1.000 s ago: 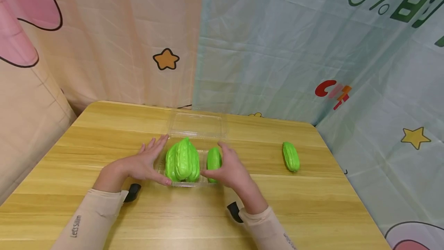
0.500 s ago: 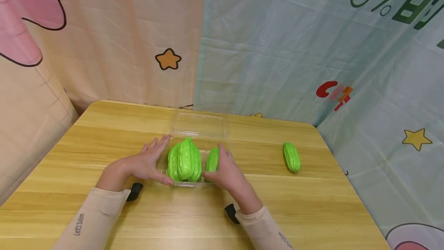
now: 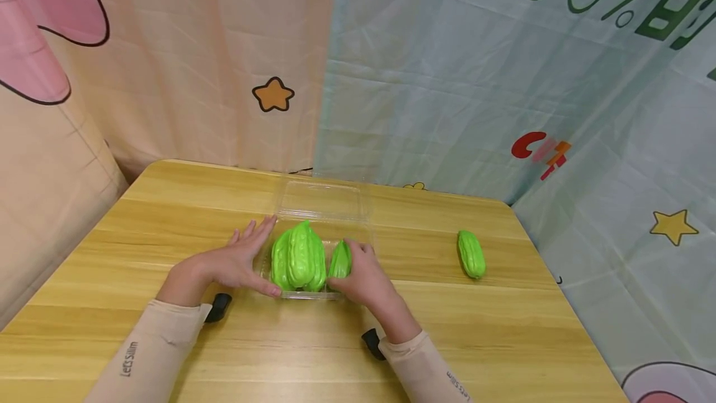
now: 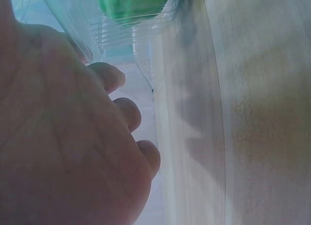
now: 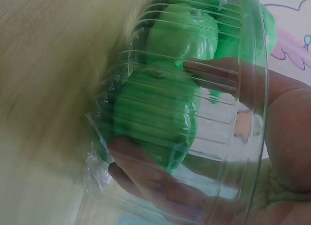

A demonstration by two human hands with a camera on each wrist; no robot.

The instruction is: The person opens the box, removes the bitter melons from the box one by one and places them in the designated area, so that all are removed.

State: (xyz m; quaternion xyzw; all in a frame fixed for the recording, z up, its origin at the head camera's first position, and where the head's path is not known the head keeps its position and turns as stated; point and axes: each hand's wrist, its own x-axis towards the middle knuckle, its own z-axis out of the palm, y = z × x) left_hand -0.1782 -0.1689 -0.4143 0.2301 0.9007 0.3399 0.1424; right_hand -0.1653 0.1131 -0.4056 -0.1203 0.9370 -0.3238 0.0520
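A clear plastic clamshell box (image 3: 304,296) stands at mid-table, its lid (image 3: 321,201) laid back. Several green ribbed bitter melons (image 3: 298,257), toy-like and glossy, are heaped in its left part. My right hand (image 3: 370,278) reaches into the right part and grips another bitter melon (image 3: 340,259) between thumb and fingers. Through the clear wall in the right wrist view, this bitter melon (image 5: 155,115) shows between the fingers. My left hand (image 3: 232,266) rests along the box's left side, fingers spread and fairly straight. One bitter melon (image 3: 472,254) lies on the table at right.
The wooden table (image 3: 252,353) has rounded far corners. Printed curtains (image 3: 436,79) hang behind and at both sides. A black strap piece (image 3: 218,308) is on the left wrist and another black piece (image 3: 373,344) on the right.
My right hand has shifted slightly left, closing in on the bitter melon, which now tilts and sits nearer the heap. The left hand keeps its place at the box.
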